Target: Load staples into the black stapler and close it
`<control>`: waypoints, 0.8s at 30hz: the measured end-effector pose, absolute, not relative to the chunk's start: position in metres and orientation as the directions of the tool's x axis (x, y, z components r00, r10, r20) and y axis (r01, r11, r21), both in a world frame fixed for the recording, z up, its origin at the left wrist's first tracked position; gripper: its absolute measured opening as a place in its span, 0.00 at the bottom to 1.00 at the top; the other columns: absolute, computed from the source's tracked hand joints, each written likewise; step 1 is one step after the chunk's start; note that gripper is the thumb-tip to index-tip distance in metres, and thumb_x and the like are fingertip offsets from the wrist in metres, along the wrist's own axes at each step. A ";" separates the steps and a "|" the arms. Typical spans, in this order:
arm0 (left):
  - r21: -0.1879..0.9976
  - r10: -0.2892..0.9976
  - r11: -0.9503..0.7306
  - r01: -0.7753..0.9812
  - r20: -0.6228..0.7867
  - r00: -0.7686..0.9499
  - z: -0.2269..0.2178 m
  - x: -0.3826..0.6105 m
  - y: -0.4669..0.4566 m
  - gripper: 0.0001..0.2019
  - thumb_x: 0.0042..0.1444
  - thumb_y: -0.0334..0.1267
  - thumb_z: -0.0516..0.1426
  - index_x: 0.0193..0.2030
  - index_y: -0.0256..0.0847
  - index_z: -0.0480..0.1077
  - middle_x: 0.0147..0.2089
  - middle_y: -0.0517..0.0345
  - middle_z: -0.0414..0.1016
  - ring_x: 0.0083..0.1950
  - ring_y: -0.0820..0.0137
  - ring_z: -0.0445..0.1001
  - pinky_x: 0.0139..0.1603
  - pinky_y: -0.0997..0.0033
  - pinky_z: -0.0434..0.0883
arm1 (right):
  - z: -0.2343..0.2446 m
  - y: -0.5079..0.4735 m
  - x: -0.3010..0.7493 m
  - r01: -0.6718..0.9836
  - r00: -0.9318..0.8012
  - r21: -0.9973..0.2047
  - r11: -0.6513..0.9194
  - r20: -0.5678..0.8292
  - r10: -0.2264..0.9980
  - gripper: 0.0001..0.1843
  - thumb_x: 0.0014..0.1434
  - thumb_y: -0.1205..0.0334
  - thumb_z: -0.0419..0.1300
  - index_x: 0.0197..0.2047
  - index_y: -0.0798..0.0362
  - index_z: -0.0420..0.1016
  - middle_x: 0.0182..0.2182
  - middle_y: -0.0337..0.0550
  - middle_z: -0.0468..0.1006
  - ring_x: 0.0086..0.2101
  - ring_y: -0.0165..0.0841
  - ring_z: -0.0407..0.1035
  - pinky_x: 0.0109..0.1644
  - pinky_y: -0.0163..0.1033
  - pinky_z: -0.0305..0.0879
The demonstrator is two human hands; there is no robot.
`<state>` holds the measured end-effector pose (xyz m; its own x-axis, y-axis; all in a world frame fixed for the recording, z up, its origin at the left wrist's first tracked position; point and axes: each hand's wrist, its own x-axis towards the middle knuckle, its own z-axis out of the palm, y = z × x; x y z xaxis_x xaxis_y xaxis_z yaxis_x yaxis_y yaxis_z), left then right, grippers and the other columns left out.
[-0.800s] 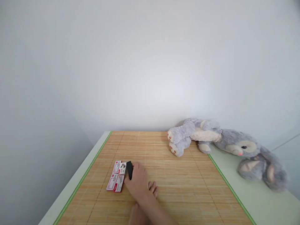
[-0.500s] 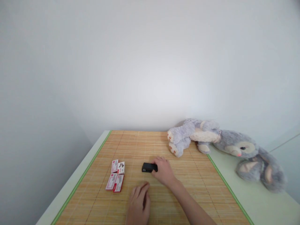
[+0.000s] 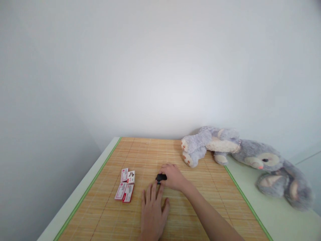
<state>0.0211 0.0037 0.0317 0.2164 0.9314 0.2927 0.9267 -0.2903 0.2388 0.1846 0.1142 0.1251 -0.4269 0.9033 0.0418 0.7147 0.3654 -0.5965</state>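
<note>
A small black stapler [image 3: 161,177] rests near the middle of the bamboo mat, and its far end is hidden by my fingers. My right hand [image 3: 173,177] is closed around the stapler's right part from behind and above. My left hand [image 3: 153,209] lies palm down just in front, fingers stretched and spread; its fingertips reach close to the stapler's near left end. Whether they touch it I cannot tell. To the left of my left hand several small red-and-white staple boxes [image 3: 128,193] lie grouped together.
The bamboo mat [image 3: 147,152] with green edging covers most of the pale table [image 3: 278,214]. A grey plush rabbit [image 3: 223,145] lies on its side across the back right corner, its ears hanging toward the right edge. A white wall [image 3: 160,67] rises behind.
My left hand has moved forward to the stapler and its fingers have spread from a loose curl. My right hand has tilted or turned the stapler slightly; the view has shifted a little.
</note>
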 end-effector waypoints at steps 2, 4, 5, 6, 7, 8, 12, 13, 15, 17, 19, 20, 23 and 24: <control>0.241 0.934 -0.283 0.928 0.290 0.209 0.033 0.022 0.004 0.30 0.68 0.42 0.52 0.76 0.55 0.55 0.77 0.55 0.59 0.76 0.52 0.55 0.75 0.37 0.51 | 0.138 0.115 0.200 0.681 -0.440 -0.627 0.378 0.062 0.896 0.13 0.50 0.61 0.74 0.40 0.46 0.83 0.41 0.39 0.82 0.48 0.39 0.72 0.55 0.42 0.61; 0.254 0.937 -0.276 0.927 0.287 0.200 0.035 0.023 0.005 0.32 0.67 0.41 0.53 0.77 0.55 0.53 0.77 0.55 0.58 0.76 0.52 0.55 0.75 0.36 0.51 | 0.150 0.110 0.227 0.661 -0.408 -0.660 0.357 0.084 0.909 0.17 0.51 0.61 0.73 0.46 0.46 0.81 0.45 0.40 0.82 0.49 0.39 0.73 0.56 0.41 0.63; 0.263 0.938 -0.275 0.925 0.286 0.198 0.035 0.023 0.005 0.32 0.67 0.41 0.53 0.77 0.55 0.53 0.77 0.54 0.58 0.76 0.51 0.55 0.75 0.36 0.51 | 0.155 0.106 0.243 0.655 -0.383 -0.676 0.339 0.089 0.919 0.18 0.53 0.61 0.73 0.47 0.47 0.81 0.46 0.41 0.82 0.49 0.39 0.73 0.56 0.42 0.64; 0.275 0.938 -0.278 0.920 0.286 0.198 0.036 0.023 0.006 0.33 0.67 0.40 0.53 0.77 0.55 0.53 0.78 0.54 0.58 0.76 0.50 0.54 0.75 0.35 0.51 | 0.158 0.102 0.260 0.651 -0.360 -0.689 0.318 0.089 0.929 0.17 0.53 0.61 0.72 0.47 0.47 0.81 0.46 0.41 0.82 0.49 0.39 0.73 0.56 0.42 0.64; 0.289 0.938 -0.283 0.915 0.284 0.200 0.036 0.023 0.006 0.33 0.67 0.41 0.54 0.77 0.55 0.53 0.78 0.54 0.58 0.77 0.50 0.54 0.75 0.35 0.51 | 0.158 0.097 0.276 0.649 -0.332 -0.702 0.294 0.086 0.939 0.16 0.54 0.60 0.71 0.47 0.47 0.80 0.46 0.41 0.82 0.50 0.39 0.73 0.57 0.43 0.64; 0.305 0.938 -0.288 0.908 0.281 0.203 0.036 0.023 0.006 0.33 0.66 0.41 0.54 0.77 0.55 0.53 0.78 0.54 0.58 0.77 0.49 0.54 0.75 0.34 0.51 | 0.157 0.091 0.290 0.648 -0.300 -0.715 0.264 0.079 0.951 0.15 0.55 0.60 0.70 0.47 0.47 0.80 0.46 0.41 0.82 0.50 0.39 0.73 0.58 0.43 0.65; 0.380 0.940 -0.291 0.878 0.282 0.190 0.037 0.023 0.006 0.33 0.65 0.42 0.55 0.77 0.57 0.55 0.77 0.55 0.60 0.77 0.48 0.53 0.75 0.32 0.50 | 0.133 0.074 0.327 0.635 -0.176 -0.764 0.113 -0.001 0.984 0.14 0.54 0.61 0.67 0.45 0.49 0.81 0.43 0.43 0.82 0.45 0.39 0.75 0.48 0.42 0.70; 0.391 0.941 -0.288 0.874 0.285 0.182 0.037 0.023 0.006 0.33 0.65 0.41 0.56 0.76 0.57 0.56 0.77 0.54 0.60 0.77 0.48 0.54 0.75 0.32 0.50 | 0.125 0.071 0.331 0.627 -0.149 -0.775 0.077 -0.022 0.989 0.14 0.53 0.61 0.67 0.45 0.49 0.81 0.41 0.43 0.82 0.43 0.39 0.76 0.45 0.41 0.71; 0.406 0.939 -0.290 0.867 0.297 0.175 0.037 0.025 0.007 0.32 0.65 0.40 0.56 0.76 0.55 0.58 0.76 0.53 0.61 0.76 0.48 0.55 0.75 0.33 0.51 | 0.110 0.067 0.334 0.608 -0.102 -0.794 0.020 -0.054 0.993 0.15 0.53 0.60 0.66 0.45 0.51 0.81 0.39 0.43 0.82 0.40 0.38 0.76 0.42 0.40 0.71; 0.420 0.932 -0.310 0.853 0.310 0.186 0.036 0.026 0.009 0.30 0.66 0.39 0.55 0.74 0.52 0.60 0.75 0.51 0.61 0.75 0.50 0.57 0.75 0.36 0.54 | 0.099 0.064 0.333 0.587 -0.075 -0.810 -0.015 -0.073 0.994 0.16 0.54 0.58 0.66 0.46 0.51 0.81 0.38 0.43 0.82 0.37 0.37 0.76 0.40 0.40 0.72; 0.433 0.920 -0.344 0.833 0.331 0.208 0.037 0.020 0.013 0.28 0.67 0.36 0.54 0.73 0.51 0.63 0.75 0.50 0.61 0.74 0.53 0.59 0.74 0.41 0.60 | 0.094 0.059 0.333 0.570 -0.063 -0.822 -0.026 -0.075 0.995 0.19 0.55 0.56 0.66 0.49 0.52 0.80 0.39 0.44 0.82 0.37 0.37 0.76 0.41 0.41 0.72; 0.433 0.914 -0.357 0.828 0.344 0.215 0.038 0.015 0.014 0.27 0.67 0.35 0.52 0.72 0.52 0.65 0.74 0.51 0.61 0.74 0.55 0.59 0.73 0.43 0.62 | 0.093 0.056 0.334 0.563 -0.058 -0.826 -0.025 -0.070 0.996 0.21 0.55 0.55 0.66 0.51 0.51 0.80 0.41 0.45 0.82 0.38 0.38 0.76 0.43 0.42 0.72; 0.387 0.910 -0.295 0.874 0.393 0.132 0.042 -0.014 0.014 0.24 0.68 0.33 0.51 0.68 0.52 0.69 0.73 0.52 0.63 0.73 0.55 0.60 0.73 0.42 0.61 | 0.096 0.043 0.339 0.572 0.001 -0.820 0.003 0.004 1.000 0.29 0.56 0.51 0.66 0.60 0.48 0.75 0.49 0.48 0.80 0.45 0.40 0.74 0.48 0.45 0.72; 0.365 0.911 -0.221 0.904 0.408 0.058 0.043 -0.026 0.012 0.23 0.68 0.35 0.51 0.68 0.50 0.69 0.72 0.50 0.64 0.72 0.53 0.61 0.72 0.41 0.61 | 0.098 0.037 0.339 0.583 0.036 -0.813 0.014 0.043 0.998 0.30 0.58 0.50 0.65 0.62 0.47 0.73 0.51 0.49 0.80 0.45 0.41 0.74 0.48 0.46 0.72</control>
<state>-0.0265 0.0119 0.0431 0.0579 0.9111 0.4082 0.9045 -0.2210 0.3649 0.3394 0.0373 0.0979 0.0365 0.9984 0.0432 0.5827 0.0139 -0.8126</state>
